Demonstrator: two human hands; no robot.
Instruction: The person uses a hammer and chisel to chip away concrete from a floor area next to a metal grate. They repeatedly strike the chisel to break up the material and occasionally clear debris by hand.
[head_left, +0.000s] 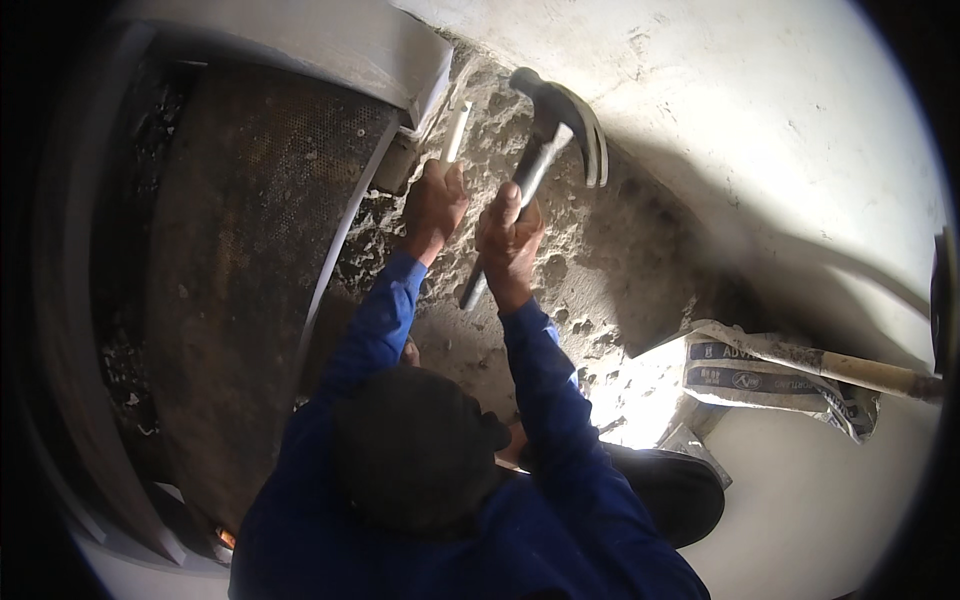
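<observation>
My right hand (pixel 512 245) is closed round the handle of a claw hammer (pixel 556 112). The hammer's dark head is raised, with its claw turned to the right, and the handle's lower end sticks out below my fist. Just to the left, my left hand (pixel 436 208) grips a pale, straight rod (pixel 456 134) whose upper end stands out past my fingers; its lower part is hidden in the hand. A gap separates hammer and rod. Beneath both hands lies a rough, pitted concrete surface (pixel 575 270) with loose bits on it.
A large, dirty perforated metal panel (pixel 245 230) with a pale edge fills the left. On the right rises a white wall (pixel 760 120). Lower right, a long wooden handle (pixel 850 367) lies across a paper bag (pixel 755 378), near a black rounded thing (pixel 680 495).
</observation>
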